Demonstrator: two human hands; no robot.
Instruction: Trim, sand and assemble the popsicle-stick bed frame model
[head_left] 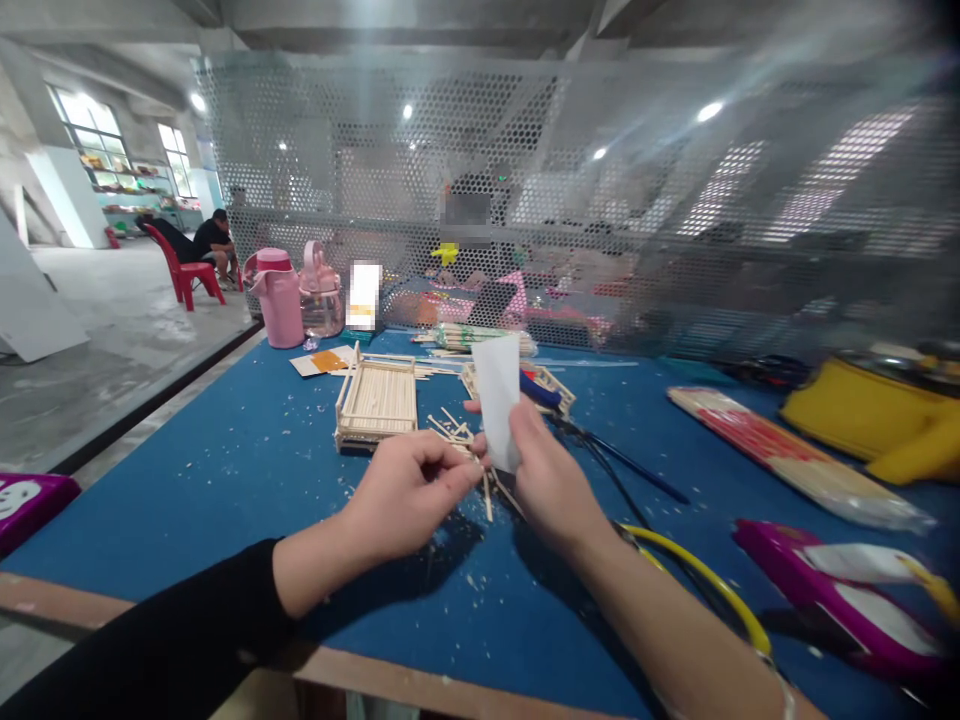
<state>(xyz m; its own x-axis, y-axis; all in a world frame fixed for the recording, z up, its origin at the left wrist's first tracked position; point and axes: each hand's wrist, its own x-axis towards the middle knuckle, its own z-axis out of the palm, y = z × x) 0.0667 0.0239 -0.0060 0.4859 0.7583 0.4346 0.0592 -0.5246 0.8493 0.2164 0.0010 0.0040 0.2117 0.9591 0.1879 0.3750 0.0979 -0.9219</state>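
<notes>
My right hand (559, 475) holds a stiff white piece of paper (496, 395) upright, the thumb against its face. Close beside it, my left hand (420, 490) is pinched, thumb against fingertips, near the paper's lower edge. Whatever sits in that pinch is too small or hidden to make out. Below and behind the fingertips lie loose wooden sticks (489, 497), partly covered by my hands. A small bed-like frame built of wooden sticks (380, 395) stands beyond my left hand. Behind the paper, a second stick structure (562, 390) shows only in part, with a dark blue tool handle (541, 390) over it.
Pink jugs (281, 305) stand at the back left by a perforated metal screen (360, 180). Bagged sticks (795, 450) lie at right, near a yellow bag (862, 415) and a purple case (832, 590). A yellow cable (705, 575) curves near my right forearm. People sit beyond.
</notes>
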